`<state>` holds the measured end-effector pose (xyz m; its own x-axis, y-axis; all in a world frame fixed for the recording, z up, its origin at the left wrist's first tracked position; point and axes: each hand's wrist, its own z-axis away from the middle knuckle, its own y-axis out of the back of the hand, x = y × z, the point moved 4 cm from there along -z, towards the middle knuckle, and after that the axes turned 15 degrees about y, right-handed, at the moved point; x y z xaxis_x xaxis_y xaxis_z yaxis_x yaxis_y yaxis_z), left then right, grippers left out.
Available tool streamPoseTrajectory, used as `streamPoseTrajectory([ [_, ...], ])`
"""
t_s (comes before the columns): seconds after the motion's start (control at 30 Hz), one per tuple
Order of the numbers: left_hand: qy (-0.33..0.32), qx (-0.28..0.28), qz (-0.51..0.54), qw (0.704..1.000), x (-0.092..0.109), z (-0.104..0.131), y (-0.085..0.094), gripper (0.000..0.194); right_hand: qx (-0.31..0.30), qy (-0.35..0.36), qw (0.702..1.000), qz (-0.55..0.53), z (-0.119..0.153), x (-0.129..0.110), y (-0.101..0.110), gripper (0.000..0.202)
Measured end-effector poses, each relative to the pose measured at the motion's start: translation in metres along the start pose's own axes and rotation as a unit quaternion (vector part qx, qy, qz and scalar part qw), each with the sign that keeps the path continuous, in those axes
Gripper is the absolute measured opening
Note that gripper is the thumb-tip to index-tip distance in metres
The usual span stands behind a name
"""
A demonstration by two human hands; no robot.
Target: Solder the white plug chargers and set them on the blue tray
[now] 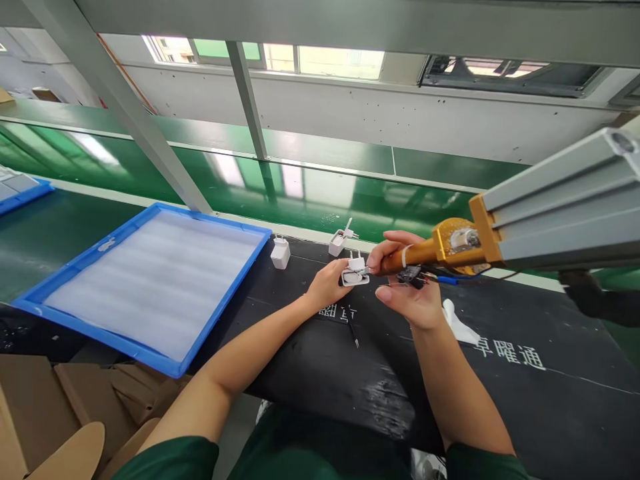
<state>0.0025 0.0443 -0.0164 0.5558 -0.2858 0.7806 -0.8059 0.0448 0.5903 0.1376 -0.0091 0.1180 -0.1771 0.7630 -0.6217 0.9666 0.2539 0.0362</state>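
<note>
My left hand [328, 288] is closed around a white plug-charger housing [356, 277]. Its open end faces up, and the two-pin cap [357, 263] sits tilted at its rim. My right hand [419, 303] is at the housing's right side, fingers curled near the cap. An orange-gold cylindrical tool head [417, 255] passes in front of that hand and hides part of the fingers, so what they pinch is unclear. A small black part with wires [411, 275] shows by the palm. Behind stand a closed white charger [281, 253] and an open one [339, 241].
A blue-rimmed tray [227, 293] lined with white sheet lies to the left. A thin black pointed tool [353, 331] and crumpled white tissue [457, 323] lie on the black mat [320, 373]. A grey metal arm [565, 207] reaches in from the right. Cardboard boxes [65, 407] are at lower left.
</note>
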Motion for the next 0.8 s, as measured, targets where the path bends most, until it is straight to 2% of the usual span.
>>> streamPoseTrajectory([
  [0.27, -0.028, 0.013, 0.031, 0.999, 0.013, 0.006, -0.001, 0.029, 0.004, -0.003, 1.0, 0.013, 0.004, -0.001, -0.004, 0.06],
  [0.43, -0.018, -0.004, 0.034, 0.999, 0.021, 0.011, -0.002, 0.031, 0.007, -0.007, 1.0, 0.026, 0.006, 0.0, -0.003, 0.061],
  [0.8, 0.003, 0.008, 0.087, 0.996, 0.025, 0.013, -0.002, 0.039, 0.011, -0.01, 0.999, 0.035, 0.006, -0.002, -0.003, 0.057],
])
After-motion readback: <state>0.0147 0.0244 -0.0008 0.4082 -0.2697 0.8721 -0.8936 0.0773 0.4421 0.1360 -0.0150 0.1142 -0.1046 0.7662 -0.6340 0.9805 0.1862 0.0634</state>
